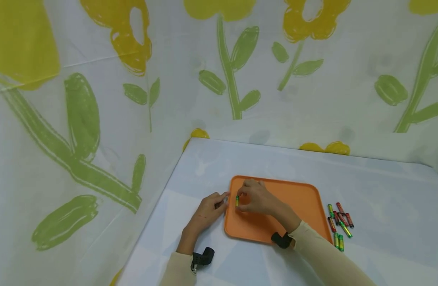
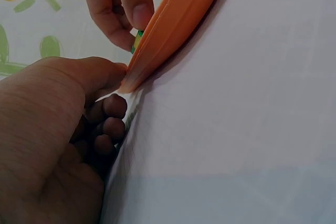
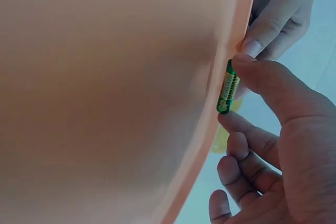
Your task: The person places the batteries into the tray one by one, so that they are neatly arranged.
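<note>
My right hand (image 1: 256, 197) is over the left part of an orange tray (image 1: 290, 190). Between thumb and index finger it pinches a small green-and-yellow battery (image 3: 228, 87) by its two ends, close to the tray's left rim. In the left wrist view only part of that battery (image 2: 137, 41) shows behind the rim. My left hand (image 1: 209, 210) is at the outside of the same rim; its thumb (image 2: 107, 73) touches the edge, and the other fingers are loosely bent below.
Right of the tray, several red batteries (image 1: 349, 220) and green batteries (image 1: 341, 242) lie loose on the pale table (image 1: 390, 198). A cloth with yellow flowers (image 1: 219, 51) hangs behind and at the left. Each wrist wears a black camera mount (image 1: 203, 256).
</note>
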A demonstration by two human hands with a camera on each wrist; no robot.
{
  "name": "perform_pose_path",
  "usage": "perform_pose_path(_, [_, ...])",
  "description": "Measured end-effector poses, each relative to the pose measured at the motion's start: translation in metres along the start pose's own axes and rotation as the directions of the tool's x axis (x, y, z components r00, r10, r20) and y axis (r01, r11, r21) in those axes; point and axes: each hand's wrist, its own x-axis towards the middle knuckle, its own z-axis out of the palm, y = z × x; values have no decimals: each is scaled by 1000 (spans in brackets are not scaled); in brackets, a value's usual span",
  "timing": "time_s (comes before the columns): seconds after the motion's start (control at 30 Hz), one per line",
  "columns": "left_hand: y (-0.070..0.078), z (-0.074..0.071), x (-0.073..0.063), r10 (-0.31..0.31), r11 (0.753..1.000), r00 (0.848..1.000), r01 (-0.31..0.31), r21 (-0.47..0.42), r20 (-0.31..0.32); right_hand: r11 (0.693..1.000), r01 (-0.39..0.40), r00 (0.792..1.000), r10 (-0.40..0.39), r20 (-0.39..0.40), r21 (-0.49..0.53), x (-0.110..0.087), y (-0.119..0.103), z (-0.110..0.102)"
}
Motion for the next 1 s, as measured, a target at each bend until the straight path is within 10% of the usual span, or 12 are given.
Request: perform_pose_path(1.0, [2, -1, 0, 42, 997, 999, -42, 59, -1, 998, -4, 999, 6, 35, -56, 20, 1, 13])
